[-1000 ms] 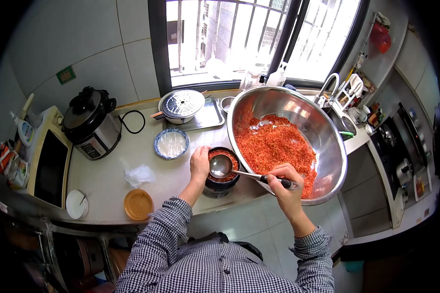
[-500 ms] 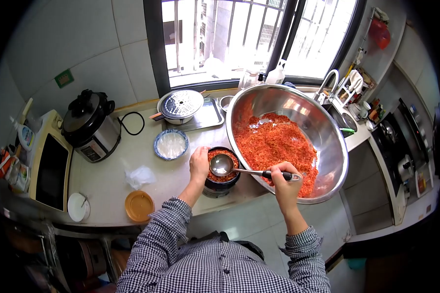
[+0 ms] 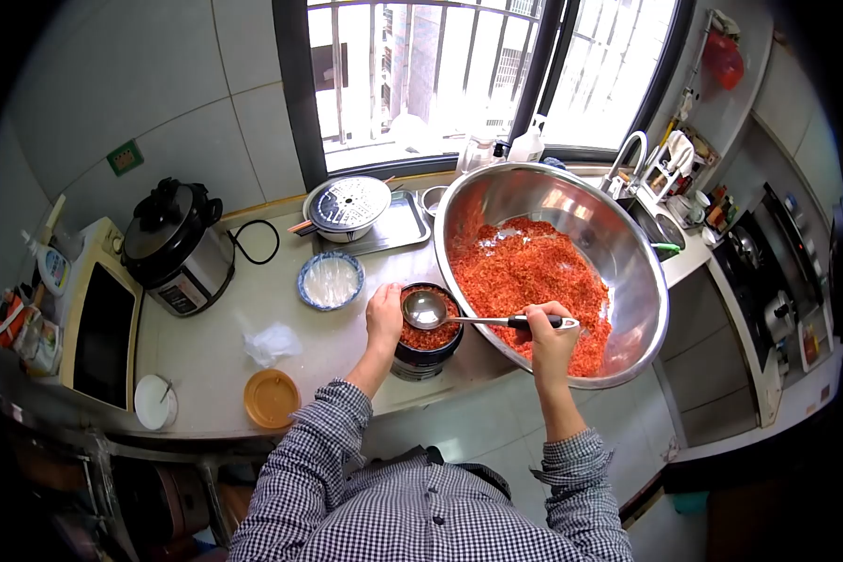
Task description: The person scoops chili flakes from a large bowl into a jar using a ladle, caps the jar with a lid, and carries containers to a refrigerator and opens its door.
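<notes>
My right hand (image 3: 550, 339) is closed round the black handle of a metal ladle (image 3: 425, 309). The ladle's bowl rests on the red chopped food inside a dark round jar (image 3: 421, 361) at the counter's front edge. Against the jar's left rim lies my left hand (image 3: 384, 317), its fingers wrapped on the side and partly hidden. Right of the jar, a large steel basin (image 3: 631, 272) tilts toward me and holds a heap of red chopped food (image 3: 534, 281).
Left of the jar are a blue-rimmed bowl (image 3: 331, 281), a plastic bag (image 3: 272, 344), an orange lid (image 3: 272, 398) and a white bowl (image 3: 155, 403). Farther back stand a pressure cooker (image 3: 179, 245), a lidded pot (image 3: 348, 206) and a metal tray (image 3: 406, 225).
My right hand has moved slightly, turning the ladle's handle more level. The ladle's bowl has shifted a little over the jar's contents. My left hand stays at the jar.
</notes>
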Action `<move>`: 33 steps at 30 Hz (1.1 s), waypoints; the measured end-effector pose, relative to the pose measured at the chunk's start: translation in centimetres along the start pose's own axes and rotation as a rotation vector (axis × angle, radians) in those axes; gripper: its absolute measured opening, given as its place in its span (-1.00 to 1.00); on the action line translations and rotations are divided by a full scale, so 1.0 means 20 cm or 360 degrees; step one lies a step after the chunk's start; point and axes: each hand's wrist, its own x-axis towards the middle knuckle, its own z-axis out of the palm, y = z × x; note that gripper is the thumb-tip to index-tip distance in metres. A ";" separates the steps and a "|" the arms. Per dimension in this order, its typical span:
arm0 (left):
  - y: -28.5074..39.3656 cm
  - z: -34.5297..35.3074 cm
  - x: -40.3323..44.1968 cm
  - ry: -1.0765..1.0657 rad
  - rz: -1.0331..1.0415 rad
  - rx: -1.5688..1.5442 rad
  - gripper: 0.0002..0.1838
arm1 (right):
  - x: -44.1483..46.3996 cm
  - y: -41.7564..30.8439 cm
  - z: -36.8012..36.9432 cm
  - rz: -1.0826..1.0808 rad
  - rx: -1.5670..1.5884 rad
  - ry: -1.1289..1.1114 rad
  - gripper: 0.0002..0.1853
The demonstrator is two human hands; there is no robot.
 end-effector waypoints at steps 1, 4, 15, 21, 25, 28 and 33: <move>-0.01 0.01 0.01 -0.0006 0.0002 -0.0009 -0.67 | 0.01 0.01 0.00 -0.0008 0.0011 -0.0005 -0.87; -0.02 0.02 0.02 0.0017 -0.0012 -0.0060 -0.67 | 0.00 0.00 0.01 -0.0042 0.0025 -0.0029 -0.87; 0.04 0.00 -0.01 0.0035 -0.0021 -0.0005 -0.68 | -0.04 -0.05 -0.01 -0.0041 -0.0020 0.0040 -0.87; -0.05 0.01 0.05 -0.0163 -0.0070 -0.0428 -0.69 | -0.04 -0.05 -0.01 -0.0066 0.0079 0.0031 -0.86; -0.07 -0.01 0.08 -0.0340 -0.0226 -0.0754 -0.68 | -0.01 -0.05 0.04 -0.0129 0.0044 0.0010 -0.86; -0.08 0.01 0.06 -0.0194 -0.0087 -0.0587 -0.66 | 0.00 -0.06 0.11 -0.0035 0.0129 0.0005 -0.87; -0.20 0.05 0.09 -0.0128 -0.0005 -0.0400 -0.63 | -0.01 -0.08 0.13 0.0011 -0.0043 -0.0124 -0.87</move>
